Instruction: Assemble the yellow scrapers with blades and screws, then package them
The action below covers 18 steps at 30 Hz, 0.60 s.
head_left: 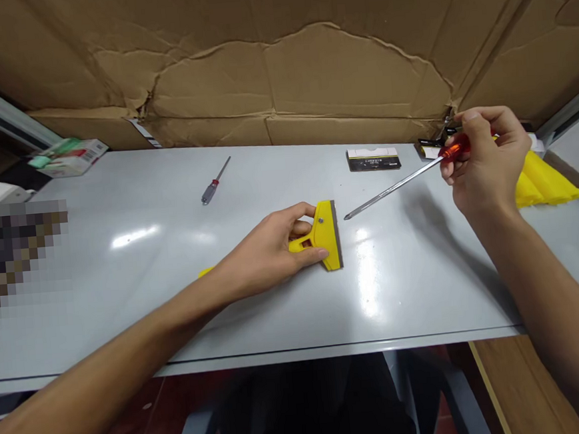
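Observation:
My left hand (276,248) is closed around a yellow scraper (329,235) just over the grey tabletop (278,325). The scraper's dark blade edge faces right, and a small screw shows on its head; most of its handle is hidden behind my hand and wrist. In my right hand (488,154) is a long screwdriver (392,187) with a clear red handle, gripped with the fingers. Its steel shaft slants down to the left. The tip is close to the scraper's blade, apparently apart from it.
A small grey-handled screwdriver (210,191) lies at the back left. Behind the scraper is a flat black-and-white box (374,159). Yellow pieces (544,180) lie beyond my right wrist. Another box (72,158) sits at the far left corner. Cardboard (278,77) lines the back.

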### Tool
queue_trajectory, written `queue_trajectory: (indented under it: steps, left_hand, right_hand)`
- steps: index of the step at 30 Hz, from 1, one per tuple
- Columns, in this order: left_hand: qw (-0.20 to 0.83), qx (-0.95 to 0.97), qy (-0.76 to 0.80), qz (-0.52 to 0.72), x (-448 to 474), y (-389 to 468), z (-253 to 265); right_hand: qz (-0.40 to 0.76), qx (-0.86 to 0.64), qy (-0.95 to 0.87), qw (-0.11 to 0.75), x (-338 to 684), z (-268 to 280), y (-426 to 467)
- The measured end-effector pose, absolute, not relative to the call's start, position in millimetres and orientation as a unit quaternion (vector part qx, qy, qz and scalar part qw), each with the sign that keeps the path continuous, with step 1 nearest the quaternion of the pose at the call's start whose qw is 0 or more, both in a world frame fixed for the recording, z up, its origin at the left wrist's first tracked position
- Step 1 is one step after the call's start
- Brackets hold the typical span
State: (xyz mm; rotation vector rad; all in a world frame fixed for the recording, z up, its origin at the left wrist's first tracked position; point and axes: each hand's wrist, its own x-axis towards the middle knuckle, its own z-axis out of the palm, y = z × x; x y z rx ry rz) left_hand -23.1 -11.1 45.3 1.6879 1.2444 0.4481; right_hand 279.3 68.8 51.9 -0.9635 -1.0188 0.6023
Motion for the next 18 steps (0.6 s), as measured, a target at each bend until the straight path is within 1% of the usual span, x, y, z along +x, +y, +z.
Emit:
queue_trajectory:
  steps: [3,4,7,8,10,13,18]
  left_hand:
    - [0.434,0.727,0.491,0.207,-21,-16,46]
    - [0.393,0.748,0.484,0.227,-21,-17,45]
    - [0.226,0.831,0.432,0.269,-22,-17,37]
    - [0.18,0.862,0.395,0.261,-23,-15,34]
    - [0.126,0.921,0.302,0.213,-25,-9,26]
    - [0.092,0.968,0.188,0.142,-28,-1,19]
    - [0.098,0.981,0.132,0.104,-25,2,20]
  right_hand:
    - [0.262,-0.426,-0.477,0.723,278,53,68]
    - [0.264,-0.424,-0.472,0.726,279,54,69]
    - [0.254,-0.418,-0.443,0.751,286,59,72]
    - [0.246,-0.416,-0.435,0.76,288,60,73]
    - [0.234,-0.417,-0.429,0.766,290,62,73]
    - [0.233,-0.424,-0.469,0.739,285,60,67]
    - [0.198,-0.419,-0.568,0.68,266,55,51]
